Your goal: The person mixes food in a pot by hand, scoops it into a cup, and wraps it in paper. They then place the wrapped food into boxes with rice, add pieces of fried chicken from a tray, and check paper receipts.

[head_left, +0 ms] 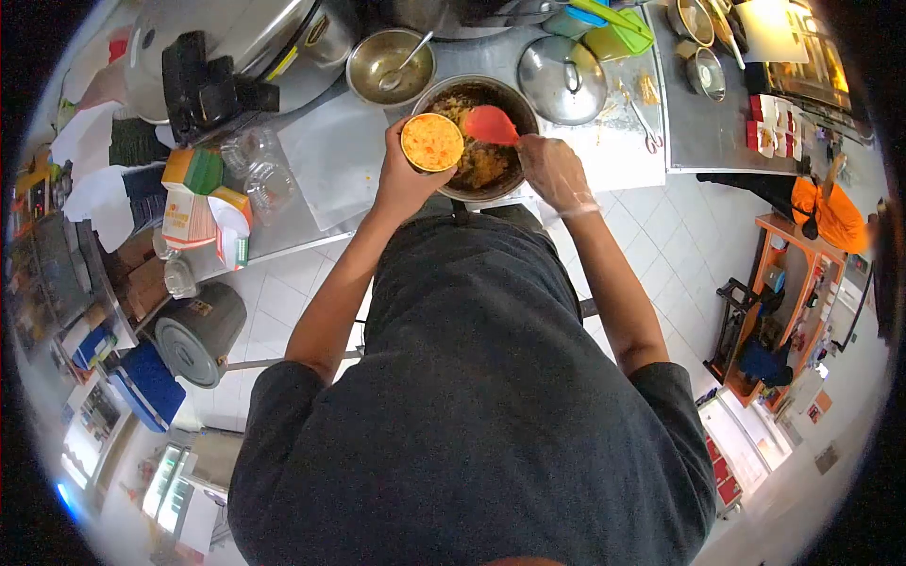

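Observation:
My left hand [408, 172] is wrapped round a round tub [432, 142] heaped with orange, crumbly food, held over the left side of a metal pot [484, 193]. In my right hand [557, 177], which wears a clear plastic glove, is the handle of a red spatula [491, 124]. The spatula's broad head is over the pot, above brownish food [483, 166] inside it. Part of the pot is hidden behind the tub and both hands.
A steel bowl with a spoon [390, 68] stands left of the pot, a metal lid [562, 81] right of it. Clear plastic containers [269, 181] and cartons [189, 219] lie left. Scissors [649, 135] lie right. A lidded bin [200, 335] stands below; a person in orange [830, 215] is far right.

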Tool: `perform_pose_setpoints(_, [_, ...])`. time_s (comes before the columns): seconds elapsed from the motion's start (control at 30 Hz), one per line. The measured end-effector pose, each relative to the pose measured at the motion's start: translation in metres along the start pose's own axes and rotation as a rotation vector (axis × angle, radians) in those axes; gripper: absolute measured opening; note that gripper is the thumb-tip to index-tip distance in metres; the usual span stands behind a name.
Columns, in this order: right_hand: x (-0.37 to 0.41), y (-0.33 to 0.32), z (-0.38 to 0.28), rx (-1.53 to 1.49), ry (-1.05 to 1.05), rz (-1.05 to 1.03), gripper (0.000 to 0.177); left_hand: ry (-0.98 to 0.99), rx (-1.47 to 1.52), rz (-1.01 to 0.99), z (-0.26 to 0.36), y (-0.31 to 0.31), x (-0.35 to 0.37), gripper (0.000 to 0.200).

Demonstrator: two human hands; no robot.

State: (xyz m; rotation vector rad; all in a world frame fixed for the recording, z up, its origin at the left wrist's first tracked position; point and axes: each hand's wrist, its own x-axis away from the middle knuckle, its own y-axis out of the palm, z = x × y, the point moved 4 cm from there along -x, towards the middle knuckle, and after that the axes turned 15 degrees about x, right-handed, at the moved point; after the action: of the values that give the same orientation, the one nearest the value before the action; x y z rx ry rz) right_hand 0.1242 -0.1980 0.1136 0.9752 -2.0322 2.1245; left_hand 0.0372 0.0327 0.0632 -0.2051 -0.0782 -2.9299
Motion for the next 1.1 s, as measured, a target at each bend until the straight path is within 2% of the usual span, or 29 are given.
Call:
perform_pose_setpoints(0.1, [0.004,0.005,-0.028,0.294,-0.121,0.582,0.044,0.026,0.144,-0.078,0.004,-0.007,0.003,0.096])
perform_pose_setpoints(0.17, [0.005,0.001,-0.041,-0.439,-0.033,0.508,0.052,0.043,0.203,-0.102,0.009,-0.009,0.01,0.099])
perform_pose_setpoints(0.2, [0.005,-0.001,-0.049,-0.803,0.016,0.449,0.056,0.053,0.231,-0.114,0.017,-0.007,0.013,0.1])
perform_pose_setpoints(0.23, [0.002,0.023,-0.052,-1.325,0.126,0.158,0.055,0.047,0.266,-0.127,0.02,-0.005,0.018,0.103])
perform_pose_setpoints(0.27, [-0.003,0.048,-0.067,-1.794,0.254,-0.039,0.051,0.094,0.271,-0.149,0.027,-0.002,0.02,0.104])
perform_pose_setpoints(0.33, [0.016,0.025,-0.106,-1.939,0.22,-0.123,0.05,0.188,0.275,-0.182,0.039,0.001,0.025,0.107])
perform_pose_setpoints(0.37, [0.006,0.062,-0.106,-2.088,0.257,-0.256,0.053,0.227,0.174,-0.176,0.036,-0.001,0.028,0.115])
perform_pose_setpoints(0.47, [0.004,0.074,-0.117,-2.4,-0.208,-0.738,0.052,0.275,-0.149,-0.265,0.053,-0.027,0.044,0.122])
perform_pose_setpoints(0.5, [0.005,0.076,-0.116,-2.291,0.112,-0.63,0.057,0.316,-0.158,-0.258,0.049,-0.044,0.05,0.119])
perform_pose_setpoints(0.53, [0.003,0.071,-0.122,-2.443,-0.148,-0.822,0.061,0.299,-0.119,-0.183,0.031,-0.07,0.059,0.114])
perform_pose_setpoints(0.57, [0.001,0.073,-0.121,-2.429,-0.083,-0.848,0.062,0.283,-0.081,-0.11,0.005,-0.097,0.072,0.11])
perform_pose_setpoints(0.63, [-0.003,0.075,-0.12,-2.386,-0.023,-0.883,0.065,0.113,-0.468,-0.012,-0.028,-0.122,0.085,0.099])
perform_pose_setpoints(0.7, [-0.005,0.077,-0.12,-2.337,-0.028,-0.902,0.068,-0.248,-1.298,0.011,-0.051,-0.136,0.098,0.084])
perform_pose_setpoints(0.8, [-0.014,0.088,-0.13,-2.297,-0.094,-0.962,0.072,-0.066,-1.005,0.212,-0.035,-0.136,0.111,0.079])
perform_pose_setpoints(0.83, [-0.018,0.095,-0.134,-2.229,-0.032,-0.932,0.069,-0.098,-0.874,0.21,-0.044,-0.142,0.113,0.077])
perform_pose_setpoints(0.87, [-0.028,0.101,-0.144,-2.155,0.018,-0.898,0.066,-0.117,-0.902,0.181,-0.062,-0.15,0.115,0.076])
perform_pose_setpoints(0.93, [-0.042,0.107,-0.172,-2.075,0.116,-0.802,0.06,-0.15,-0.948,0.11,-0.113,-0.166,0.128,0.074])
perform_pose_setpoints(1.0, [-0.062,0.103,-0.213,-2.063,0.187,-0.685,0.053,-0.067,-1.025,0.024,-0.131,-0.173,0.131,0.068])
perform_pose_setpoints(1.07, [-0.085,0.105,-0.24,-1.533,-0.035,-0.254,0.05,0.006,-1.131,-0.068,-0.13,-0.177,0.134,0.066])
perform_pose_setpoints(1.1, [-0.096,0.107,-0.25,-1.254,-0.132,-0.052,0.049,-0.022,-1.172,-0.081,-0.142,-0.183,0.136,0.067])
